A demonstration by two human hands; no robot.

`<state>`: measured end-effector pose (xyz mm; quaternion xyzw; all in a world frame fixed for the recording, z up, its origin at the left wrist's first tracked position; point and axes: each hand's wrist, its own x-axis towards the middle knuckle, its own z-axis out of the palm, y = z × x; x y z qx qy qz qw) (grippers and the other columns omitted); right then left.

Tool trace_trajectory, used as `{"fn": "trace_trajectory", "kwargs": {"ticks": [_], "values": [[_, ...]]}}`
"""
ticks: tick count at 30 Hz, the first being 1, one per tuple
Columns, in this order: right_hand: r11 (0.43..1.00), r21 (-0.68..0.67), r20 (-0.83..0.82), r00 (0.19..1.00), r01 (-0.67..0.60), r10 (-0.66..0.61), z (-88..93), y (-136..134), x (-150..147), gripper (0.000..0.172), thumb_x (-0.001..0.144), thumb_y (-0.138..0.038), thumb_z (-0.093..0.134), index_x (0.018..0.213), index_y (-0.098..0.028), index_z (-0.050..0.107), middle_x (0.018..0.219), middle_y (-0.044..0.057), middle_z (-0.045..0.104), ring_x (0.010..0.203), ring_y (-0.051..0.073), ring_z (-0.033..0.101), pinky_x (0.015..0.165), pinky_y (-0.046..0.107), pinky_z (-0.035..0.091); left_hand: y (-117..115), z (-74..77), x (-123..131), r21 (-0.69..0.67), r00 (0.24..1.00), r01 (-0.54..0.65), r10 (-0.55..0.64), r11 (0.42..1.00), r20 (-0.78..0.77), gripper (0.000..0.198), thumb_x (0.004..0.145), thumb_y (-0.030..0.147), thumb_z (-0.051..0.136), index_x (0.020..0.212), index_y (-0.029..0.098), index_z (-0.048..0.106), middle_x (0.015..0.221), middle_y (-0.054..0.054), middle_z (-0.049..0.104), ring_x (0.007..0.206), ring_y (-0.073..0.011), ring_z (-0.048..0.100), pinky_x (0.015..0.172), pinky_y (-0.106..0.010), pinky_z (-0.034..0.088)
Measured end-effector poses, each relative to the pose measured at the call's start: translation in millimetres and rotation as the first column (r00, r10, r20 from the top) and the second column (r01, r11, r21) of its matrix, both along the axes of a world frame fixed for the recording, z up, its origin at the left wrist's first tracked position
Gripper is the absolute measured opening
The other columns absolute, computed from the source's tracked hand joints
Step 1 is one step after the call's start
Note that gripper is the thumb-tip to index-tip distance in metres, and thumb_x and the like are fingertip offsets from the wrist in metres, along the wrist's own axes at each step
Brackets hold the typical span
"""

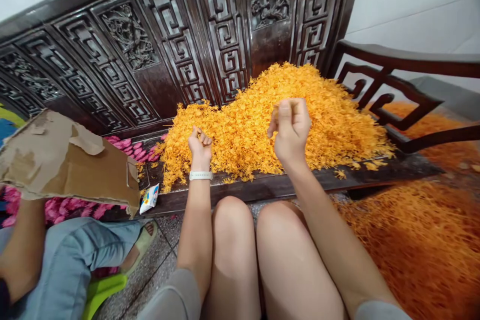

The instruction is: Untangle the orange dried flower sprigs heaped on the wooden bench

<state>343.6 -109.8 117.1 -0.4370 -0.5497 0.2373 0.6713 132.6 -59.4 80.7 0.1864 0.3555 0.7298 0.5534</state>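
A big heap of yellow-orange plastic flower pieces [330, 115] covers the bench seat in front of me. My left hand [200, 146], with a white band at the wrist, is at the heap's left front, palm turned up and fingers curled in. Higher and farther right, my right hand [293, 132] is raised in front of the heap, thumb and fingers pinched together. Anything held in either hand is too small or too hidden to make out. The two hands are well apart.
The carved dark wooden bench [150, 85] has an armrest [408, 65] at right. A large orange stringy pile [420, 250] lies low on the right. At left are a cardboard piece [105, 170], a small packet [149, 199], pink flowers [67, 210] and another person's arm [28, 245].
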Motion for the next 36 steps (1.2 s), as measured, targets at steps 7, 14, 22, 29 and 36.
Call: {"fn": "trace_trajectory", "kwargs": {"ticks": [7, 14, 22, 29, 36], "values": [[0.970, -0.241, 0.427, 0.900, 0.021, 0.087, -28.0, 27, 6, 0.068, 0.101, -0.073, 0.043, 0.130, -0.015, 0.065, 0.119, 0.021, 0.071, 0.110, 0.036, 0.067, 0.098, 0.052, 0.048, -11, 6.1, 45, 0.059, 0.917, 0.293, -0.263, 0.954, -0.299, 0.040, 0.100, 0.036, 0.066, 0.068, 0.020, 0.048, 0.047, 0.011, 0.027, 0.038, -0.0041, 0.019, 0.042, -0.021, 0.015], [0.990, -0.117, 0.279, 0.954, -0.080, 0.110, -44.7, 49, 8, 0.048, 0.105, -0.054, 0.051, 0.068, -0.023, 0.048, 0.063, 0.001, 0.054, 0.062, 0.017, 0.048, 0.066, 0.032, 0.034, -25, 13.5, 36, -0.036, 0.658, 0.701, -0.666, 0.712, -0.352, 0.047, 0.095, 0.042, 0.075, 0.063, 0.018, 0.049, 0.046, 0.010, 0.026, 0.038, -0.0026, 0.018, 0.042, -0.018, 0.017], [0.939, -0.133, 0.011, 0.948, 0.318, -0.319, -86.4, 67, 54, 0.029, 0.102, -0.044, 0.050, 0.112, -0.018, 0.060, 0.083, 0.003, 0.057, 0.069, 0.018, 0.054, 0.069, 0.034, 0.045, -50, 48.9, -1, 0.263, 0.926, 0.379, -0.366, 0.887, -0.099, 0.051, 0.110, 0.045, 0.049, 0.065, 0.020, 0.046, 0.050, 0.008, 0.013, 0.040, -0.0074, 0.013, 0.041, -0.021, 0.024], [0.954, -0.136, 0.313, 0.925, 0.266, -0.214, -78.8, 56, 26, 0.058, 0.090, -0.028, 0.062, 0.147, -0.018, 0.052, 0.128, 0.018, 0.061, 0.096, 0.024, 0.063, 0.092, 0.043, 0.053, -32, 46.7, 31, 0.140, 0.973, 0.222, -0.229, 0.965, 0.034, 0.036, 0.110, 0.035, 0.049, 0.077, 0.022, 0.054, 0.060, 0.004, 0.038, 0.051, -0.0091, 0.039, 0.054, -0.022, 0.041], [0.881, -0.400, 0.121, 0.938, -0.253, 0.324, -83.6, 40, 10, 0.018, 0.090, -0.023, 0.065, 0.108, -0.027, 0.067, 0.079, -0.003, 0.062, 0.087, 0.020, 0.053, 0.088, 0.034, 0.043, -57, 41.4, 111, 0.323, 0.887, 0.104, 0.060, 0.941, -0.459, 0.013, 0.094, 0.037, 0.067, 0.098, 0.025, 0.063, 0.100, -0.002, 0.071, 0.087, -0.0162, 0.066, 0.079, -0.027, 0.052]]}}
